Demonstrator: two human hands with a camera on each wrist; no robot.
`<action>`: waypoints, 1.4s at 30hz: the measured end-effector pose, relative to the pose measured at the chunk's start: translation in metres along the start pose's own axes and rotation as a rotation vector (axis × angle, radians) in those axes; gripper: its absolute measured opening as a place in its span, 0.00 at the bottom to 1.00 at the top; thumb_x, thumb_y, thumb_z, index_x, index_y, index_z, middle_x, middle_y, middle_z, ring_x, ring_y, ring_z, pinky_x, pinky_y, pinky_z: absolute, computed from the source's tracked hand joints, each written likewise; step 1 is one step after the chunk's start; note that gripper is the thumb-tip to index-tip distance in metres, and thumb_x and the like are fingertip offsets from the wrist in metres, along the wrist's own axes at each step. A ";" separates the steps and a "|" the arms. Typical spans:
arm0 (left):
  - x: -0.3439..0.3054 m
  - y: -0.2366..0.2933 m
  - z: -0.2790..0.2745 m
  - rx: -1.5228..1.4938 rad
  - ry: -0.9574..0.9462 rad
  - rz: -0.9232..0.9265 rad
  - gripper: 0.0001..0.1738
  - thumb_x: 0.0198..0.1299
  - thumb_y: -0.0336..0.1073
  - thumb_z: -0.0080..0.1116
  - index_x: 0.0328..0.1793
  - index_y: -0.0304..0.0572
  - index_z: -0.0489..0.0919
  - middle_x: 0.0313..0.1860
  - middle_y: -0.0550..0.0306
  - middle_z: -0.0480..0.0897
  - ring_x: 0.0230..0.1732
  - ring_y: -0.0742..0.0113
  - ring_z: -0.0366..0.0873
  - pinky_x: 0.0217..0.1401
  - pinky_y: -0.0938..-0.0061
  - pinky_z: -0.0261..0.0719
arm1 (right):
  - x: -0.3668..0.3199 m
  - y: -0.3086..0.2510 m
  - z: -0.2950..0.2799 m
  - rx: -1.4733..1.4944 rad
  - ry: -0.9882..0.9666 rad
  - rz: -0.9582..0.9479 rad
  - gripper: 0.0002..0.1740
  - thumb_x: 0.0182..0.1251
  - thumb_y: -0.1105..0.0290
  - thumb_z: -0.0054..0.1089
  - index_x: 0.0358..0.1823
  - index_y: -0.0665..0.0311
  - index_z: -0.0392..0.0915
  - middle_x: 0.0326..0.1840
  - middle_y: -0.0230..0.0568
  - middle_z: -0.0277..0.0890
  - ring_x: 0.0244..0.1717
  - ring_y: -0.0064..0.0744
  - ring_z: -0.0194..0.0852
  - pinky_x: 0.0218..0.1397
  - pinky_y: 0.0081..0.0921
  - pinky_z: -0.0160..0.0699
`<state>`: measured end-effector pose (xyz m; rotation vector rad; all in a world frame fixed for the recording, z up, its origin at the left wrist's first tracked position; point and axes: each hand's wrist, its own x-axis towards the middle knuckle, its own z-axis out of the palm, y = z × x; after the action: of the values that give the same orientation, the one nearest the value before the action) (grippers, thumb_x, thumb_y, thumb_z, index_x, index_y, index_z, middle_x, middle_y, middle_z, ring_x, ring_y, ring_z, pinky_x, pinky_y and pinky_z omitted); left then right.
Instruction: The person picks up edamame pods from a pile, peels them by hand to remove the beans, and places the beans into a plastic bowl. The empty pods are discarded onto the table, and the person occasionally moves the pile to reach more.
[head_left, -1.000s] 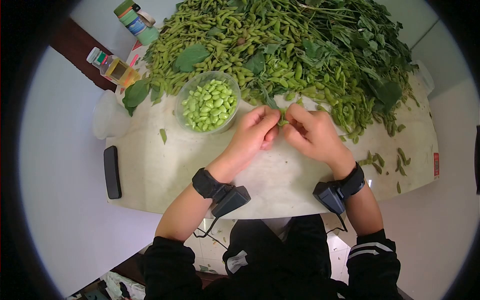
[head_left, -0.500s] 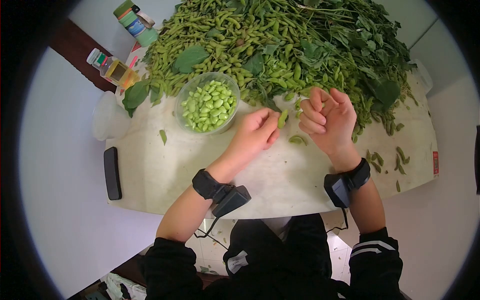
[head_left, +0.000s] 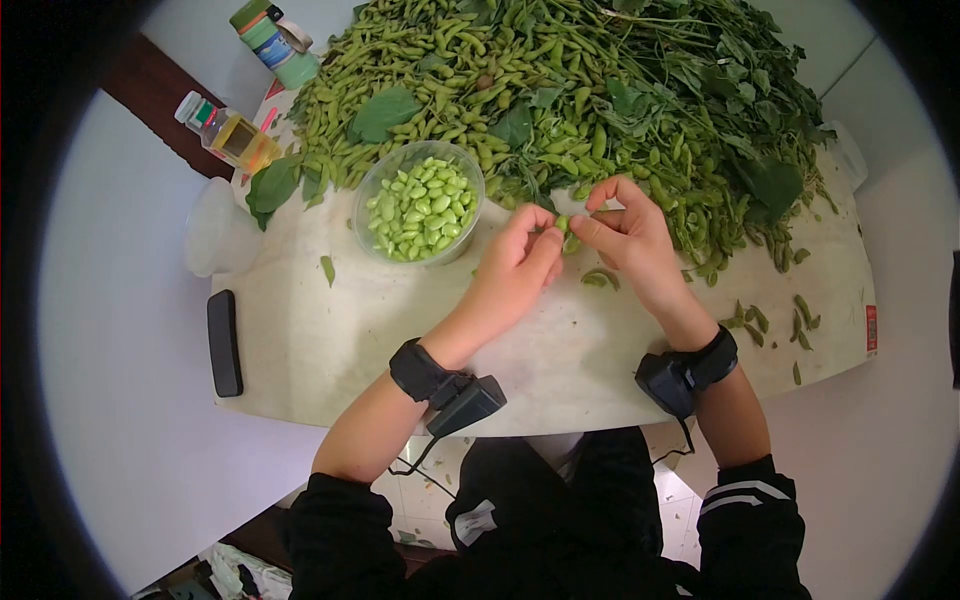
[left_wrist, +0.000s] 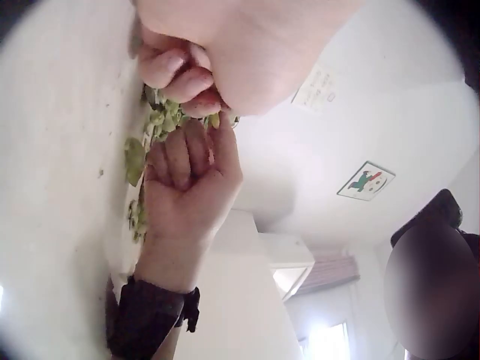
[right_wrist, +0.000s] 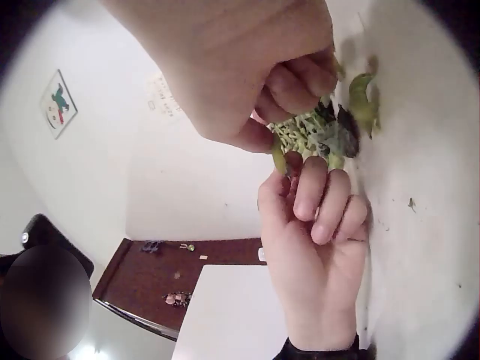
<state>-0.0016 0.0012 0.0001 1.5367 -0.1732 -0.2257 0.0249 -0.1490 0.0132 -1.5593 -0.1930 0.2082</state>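
Observation:
My left hand (head_left: 513, 268) pinches a green soybean pod (head_left: 563, 224) between thumb and forefinger, just right of the tub. From the other side, my right hand (head_left: 643, 248) has its thumb and forefinger on the same pod. In the right wrist view the pod (right_wrist: 279, 159) runs between the fingertips of both hands, and the other fingers curl inward. A clear plastic tub (head_left: 361, 222) with shelled green beans (head_left: 420, 208) stands left of the hands. Opened pods (head_left: 600, 278) lie on the table under my right hand.
A large heap of pods (head_left: 460, 90) and leafy stems covers the back of the table (head_left: 300, 340). At the left are a bottle of yellow liquid (head_left: 238, 142), a green flask (head_left: 280, 50), a white container (head_left: 220, 230) and a black phone (head_left: 225, 343). Loose pods (head_left: 803, 315) lie at the right.
My right hand moved away to the right, leaving opened pods on the table, then came back to the pod in my left hand. My left hand barely moved.

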 end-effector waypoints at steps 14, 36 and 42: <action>0.002 -0.007 -0.004 -0.028 0.041 0.045 0.04 0.60 0.31 0.46 0.34 0.40 0.68 0.18 0.71 0.65 0.18 0.87 0.55 0.18 0.89 0.51 | -0.002 0.008 -0.003 -0.429 -0.007 -0.254 0.09 0.54 0.72 0.57 0.36 0.68 0.77 0.10 0.29 0.60 0.12 0.14 0.50 0.15 0.18 0.49; 0.002 -0.003 -0.005 0.042 0.040 0.121 0.05 0.58 0.30 0.47 0.33 0.36 0.70 0.18 0.67 0.70 0.19 0.84 0.62 0.20 0.87 0.59 | 0.002 0.007 -0.010 -0.349 -0.120 -0.157 0.11 0.56 0.70 0.57 0.35 0.72 0.76 0.11 0.25 0.59 0.14 0.12 0.50 0.15 0.17 0.48; 0.002 -0.004 -0.005 0.045 0.040 0.120 0.05 0.58 0.30 0.47 0.34 0.36 0.70 0.18 0.67 0.70 0.19 0.84 0.62 0.20 0.87 0.59 | -0.001 0.002 -0.005 -0.354 -0.111 -0.190 0.12 0.57 0.70 0.55 0.37 0.72 0.74 0.11 0.27 0.60 0.14 0.13 0.50 0.15 0.17 0.49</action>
<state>0.0018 0.0053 -0.0044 1.5681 -0.2396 -0.0960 0.0249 -0.1542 0.0112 -1.8687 -0.4839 0.1143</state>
